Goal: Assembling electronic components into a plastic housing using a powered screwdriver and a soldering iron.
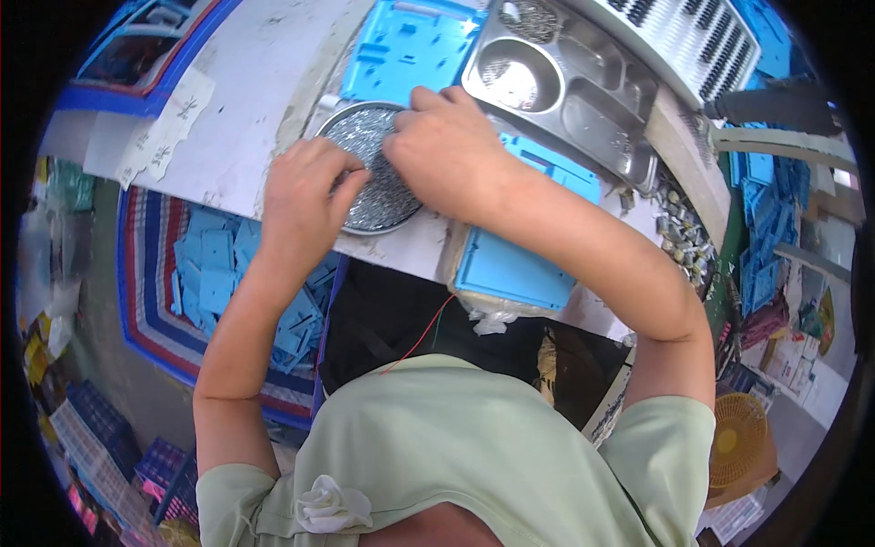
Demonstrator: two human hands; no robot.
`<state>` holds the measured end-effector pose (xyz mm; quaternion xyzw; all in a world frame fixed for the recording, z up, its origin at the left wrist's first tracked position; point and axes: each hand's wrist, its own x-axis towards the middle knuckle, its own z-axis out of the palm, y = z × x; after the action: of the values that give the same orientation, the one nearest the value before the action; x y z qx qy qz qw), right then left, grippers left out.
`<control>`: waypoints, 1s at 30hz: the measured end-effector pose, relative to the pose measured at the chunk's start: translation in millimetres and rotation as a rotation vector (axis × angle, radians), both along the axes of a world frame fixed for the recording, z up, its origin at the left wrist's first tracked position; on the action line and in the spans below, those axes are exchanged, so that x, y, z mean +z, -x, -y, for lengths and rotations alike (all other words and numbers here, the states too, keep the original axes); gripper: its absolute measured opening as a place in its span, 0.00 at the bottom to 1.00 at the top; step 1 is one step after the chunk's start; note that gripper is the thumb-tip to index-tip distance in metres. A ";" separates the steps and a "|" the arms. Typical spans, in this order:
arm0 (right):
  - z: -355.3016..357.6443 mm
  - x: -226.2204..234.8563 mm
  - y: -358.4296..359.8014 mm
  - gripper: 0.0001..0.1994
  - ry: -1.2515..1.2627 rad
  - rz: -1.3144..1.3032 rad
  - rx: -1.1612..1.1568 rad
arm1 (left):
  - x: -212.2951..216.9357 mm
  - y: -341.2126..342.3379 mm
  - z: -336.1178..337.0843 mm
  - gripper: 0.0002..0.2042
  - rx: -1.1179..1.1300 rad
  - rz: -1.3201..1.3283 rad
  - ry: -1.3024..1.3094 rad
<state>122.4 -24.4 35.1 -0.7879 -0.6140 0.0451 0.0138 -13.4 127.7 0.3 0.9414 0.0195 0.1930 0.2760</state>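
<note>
Both hands sit over round tray (pixel 365 137) of tiny metal bits, near table edge for reach; left hand (pixel 305 196) pinching something small; right hand (pixel 447 146) curled, fingertips hidden, grip unclear; blue plastic plate (pixel 510 269) waits just right.

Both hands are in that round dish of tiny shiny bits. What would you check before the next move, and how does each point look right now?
1. Round dish fully on the table: cannot tell; its near rim lies close to the table edge.
2. Left hand on the dish: ok, fingers rest on its near side.
3. Right hand on the dish: ok, fingers reach over the small metal pieces.
4. A piece pinched between the fingers: cannot tell, fingertips are hidden.
5. Blue plastic part within reach: ok, it lies beside the right forearm.
6. Metal compartment tray nearby: ok, just behind the right hand.
</note>
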 end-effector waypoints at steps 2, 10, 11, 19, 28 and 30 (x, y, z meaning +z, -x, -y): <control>2.0 -5.2 -2.1 0.06 -0.056 0.012 0.006 | 0.4 -6.4 -1.1 0.03 0.003 0.043 -0.006; 5.0 -0.8 -7.5 0.05 -0.093 0.059 0.000 | 0.6 -16.9 -4.4 0.06 0.119 -0.016 -0.027; 4.9 -0.9 -8.2 0.05 -0.056 0.064 0.009 | 1.6 -17.5 -4.7 0.07 0.147 -0.052 -0.024; 120.4 38.8 -55.6 0.06 -0.398 -0.055 -0.206 | 14.9 -6.3 19.3 0.08 0.054 -0.046 0.311; 185.1 34.6 -71.4 0.05 -0.171 -0.274 -0.457 | 19.7 -52.4 67.9 0.09 -0.091 -0.210 0.528; 177.1 42.8 -75.7 0.05 -0.086 -0.272 -0.449 | 19.3 -62.9 74.7 0.10 -0.142 -0.137 0.438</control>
<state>198.2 -201.5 77.8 -0.8898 -0.4177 0.1202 0.1393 49.5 53.0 19.6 0.8690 0.0131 0.1001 0.4845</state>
